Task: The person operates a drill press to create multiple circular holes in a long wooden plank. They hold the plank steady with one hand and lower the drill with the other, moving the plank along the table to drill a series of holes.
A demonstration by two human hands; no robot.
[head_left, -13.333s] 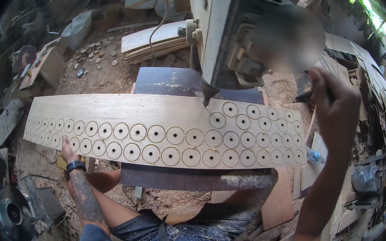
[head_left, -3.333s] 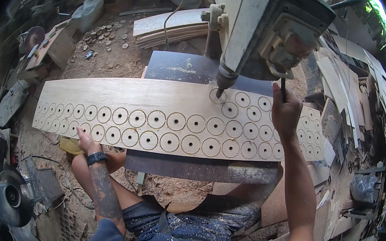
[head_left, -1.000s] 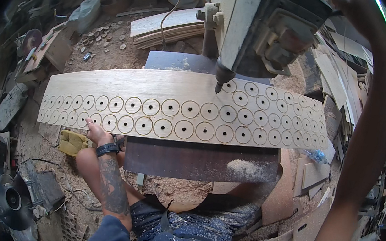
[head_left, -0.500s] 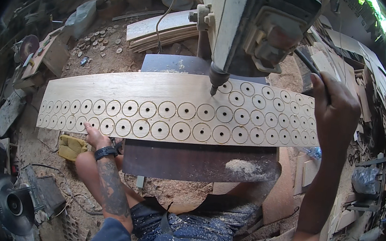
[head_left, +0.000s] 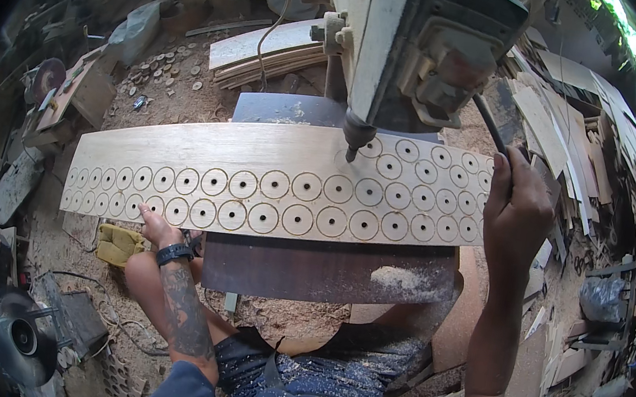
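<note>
A long pale wooden board (head_left: 221, 143) lies across the dark table (head_left: 325, 271) of a drill press (head_left: 406, 59). Rows of cut circles, each with a dark centre hole, cover its front part and the right of its rear part. My left hand (head_left: 161, 228) grips the board's near edge toward the left, thumb on top, its other fingers hidden beneath. My right hand (head_left: 521, 196) is wrapped round the black feed lever (head_left: 491, 124). The chuck (head_left: 359, 132) points down at the board, its tip at the surface, left of the rear circles; whether it touches, I cannot tell.
Beyond the table lies a stack of similar boards (head_left: 269, 50), with loose wooden discs (head_left: 163, 68) on the dusty floor. A fan (head_left: 22, 335) stands at lower left, a yellow sponge-like block (head_left: 119, 244) near my knee. Scrap sheets (head_left: 573, 123) lean at right. Sawdust (head_left: 397, 276) lies on the table.
My right hand has pulled the lever down and toward the left, and the chuck sits slightly lower. The left hand and the board have stayed nearly in place.
</note>
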